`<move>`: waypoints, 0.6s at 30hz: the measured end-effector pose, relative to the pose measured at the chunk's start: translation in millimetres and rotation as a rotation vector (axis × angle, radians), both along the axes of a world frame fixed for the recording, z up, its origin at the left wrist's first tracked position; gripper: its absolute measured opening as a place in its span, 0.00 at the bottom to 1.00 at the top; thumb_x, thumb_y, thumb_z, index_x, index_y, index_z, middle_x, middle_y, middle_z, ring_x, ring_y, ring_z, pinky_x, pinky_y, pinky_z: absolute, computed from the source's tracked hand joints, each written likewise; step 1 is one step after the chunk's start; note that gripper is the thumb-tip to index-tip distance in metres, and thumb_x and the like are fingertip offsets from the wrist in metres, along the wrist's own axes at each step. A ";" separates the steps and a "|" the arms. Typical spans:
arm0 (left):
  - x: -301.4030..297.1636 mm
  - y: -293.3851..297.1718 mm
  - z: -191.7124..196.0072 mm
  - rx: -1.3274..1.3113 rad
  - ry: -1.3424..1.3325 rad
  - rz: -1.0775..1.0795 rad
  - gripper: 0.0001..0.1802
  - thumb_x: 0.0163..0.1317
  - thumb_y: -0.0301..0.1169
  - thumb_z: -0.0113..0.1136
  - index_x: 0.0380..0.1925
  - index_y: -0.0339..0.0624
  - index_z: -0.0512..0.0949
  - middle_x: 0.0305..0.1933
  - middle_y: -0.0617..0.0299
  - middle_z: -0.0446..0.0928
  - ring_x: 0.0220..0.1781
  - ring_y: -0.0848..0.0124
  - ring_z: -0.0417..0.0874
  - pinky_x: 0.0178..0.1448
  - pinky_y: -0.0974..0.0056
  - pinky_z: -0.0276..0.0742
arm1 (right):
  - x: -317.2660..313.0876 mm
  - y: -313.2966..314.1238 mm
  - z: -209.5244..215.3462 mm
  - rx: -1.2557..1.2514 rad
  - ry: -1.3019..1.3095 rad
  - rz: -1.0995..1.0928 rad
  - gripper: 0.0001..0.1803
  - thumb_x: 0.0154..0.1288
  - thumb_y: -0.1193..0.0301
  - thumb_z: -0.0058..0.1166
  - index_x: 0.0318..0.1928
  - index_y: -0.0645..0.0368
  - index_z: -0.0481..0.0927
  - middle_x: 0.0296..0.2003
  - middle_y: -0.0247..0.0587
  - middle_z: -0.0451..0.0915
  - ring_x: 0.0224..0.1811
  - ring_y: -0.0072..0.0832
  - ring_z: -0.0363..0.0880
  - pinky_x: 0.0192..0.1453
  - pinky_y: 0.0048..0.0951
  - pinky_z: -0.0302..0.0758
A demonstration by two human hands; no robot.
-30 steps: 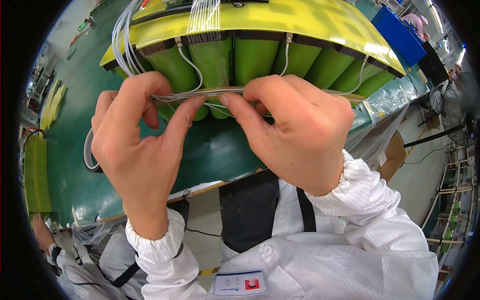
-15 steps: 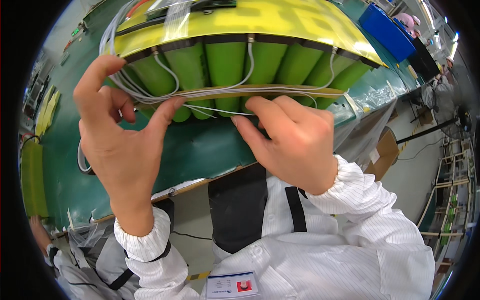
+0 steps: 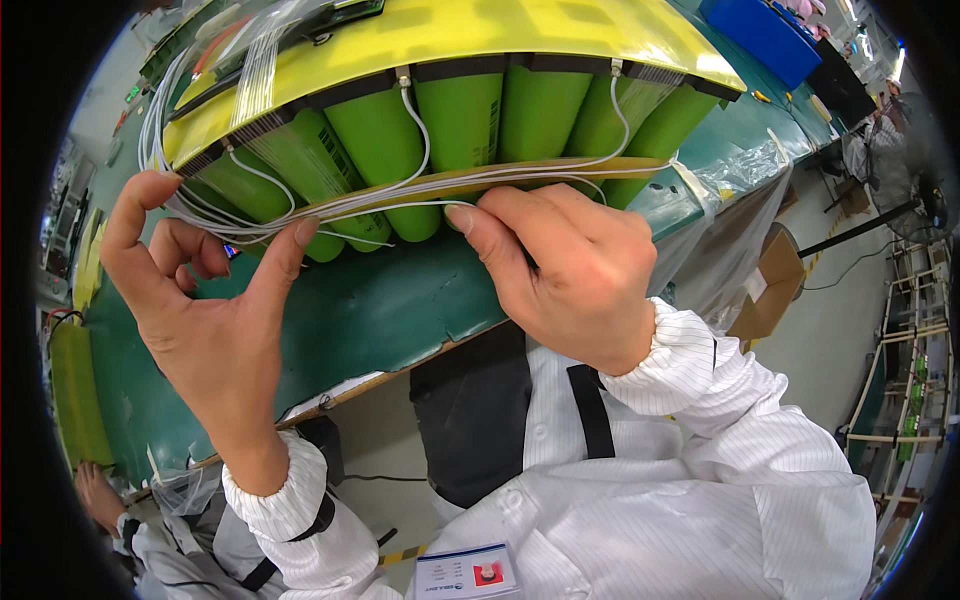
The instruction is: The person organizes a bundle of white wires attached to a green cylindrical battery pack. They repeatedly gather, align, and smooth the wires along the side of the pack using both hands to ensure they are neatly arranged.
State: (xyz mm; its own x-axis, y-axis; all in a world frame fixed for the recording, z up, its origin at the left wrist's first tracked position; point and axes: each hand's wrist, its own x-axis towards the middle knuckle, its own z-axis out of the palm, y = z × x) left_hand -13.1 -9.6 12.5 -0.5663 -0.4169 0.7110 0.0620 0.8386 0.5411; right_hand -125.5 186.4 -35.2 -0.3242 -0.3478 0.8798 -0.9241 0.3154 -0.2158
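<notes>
A battery pack of green cylindrical cells (image 3: 375,140) with a yellow top sheet (image 3: 480,45) lies on the green table. Thin white wires (image 3: 350,203) run from its upper edge into a bundle along a tan strip (image 3: 520,174) across the cells. My left hand (image 3: 205,290) spans the pack's left corner, thumb pressing the bundle against the strip, index finger raised at the corner and other fingers curled. My right hand (image 3: 570,265) pinches one white wire between thumb and index finger below the strip. That wire's loose end shows near my left thumb.
The green table (image 3: 400,300) has its front edge close to me. A blue box (image 3: 762,40) stands at the far right, with clear plastic film (image 3: 725,230) hanging over the right edge. Beyond are a cardboard box (image 3: 770,285) and a fan (image 3: 905,170). Another person's hand (image 3: 100,495) is at lower left.
The pack sits further left and tilts more in view. Both hands have shifted left with it, the left one farther. My right hand still pinches the wire, its fingertips closer together.
</notes>
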 end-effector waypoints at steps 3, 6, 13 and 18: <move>0.9 0.0 0.3 -0.007 0.000 -0.009 0.42 0.50 0.24 0.82 0.63 0.49 0.67 0.31 0.73 0.63 0.34 0.81 0.62 0.37 0.76 0.60 | 0.3 -3.5 -3.5 -0.030 0.032 -0.027 0.07 0.59 0.72 0.70 0.32 0.58 0.83 0.20 0.32 0.72 0.14 0.28 0.72 0.17 0.29 0.67; -1.5 -2.0 -1.2 -0.019 0.013 -0.025 0.42 0.50 0.24 0.82 0.62 0.48 0.67 0.31 0.73 0.63 0.33 0.80 0.62 0.37 0.76 0.61 | -0.3 -4.5 -4.9 -0.039 0.039 -0.051 0.07 0.59 0.72 0.69 0.33 0.59 0.83 0.20 0.32 0.72 0.14 0.28 0.71 0.17 0.29 0.67; -0.5 -1.2 -0.6 -0.020 0.041 -0.042 0.42 0.50 0.24 0.82 0.63 0.47 0.67 0.31 0.72 0.63 0.34 0.80 0.63 0.38 0.75 0.63 | 2.0 -7.5 -2.0 -0.068 -0.001 -0.057 0.06 0.59 0.72 0.70 0.31 0.57 0.84 0.19 0.33 0.74 0.15 0.30 0.72 0.17 0.30 0.67; -3.1 -4.4 -4.6 -0.095 0.075 -0.032 0.42 0.50 0.23 0.81 0.63 0.46 0.67 0.30 0.72 0.63 0.34 0.80 0.64 0.38 0.75 0.63 | 5.5 1.5 7.7 -0.033 -0.101 -0.082 0.12 0.54 0.71 0.75 0.23 0.57 0.82 0.16 0.33 0.74 0.14 0.29 0.72 0.17 0.30 0.65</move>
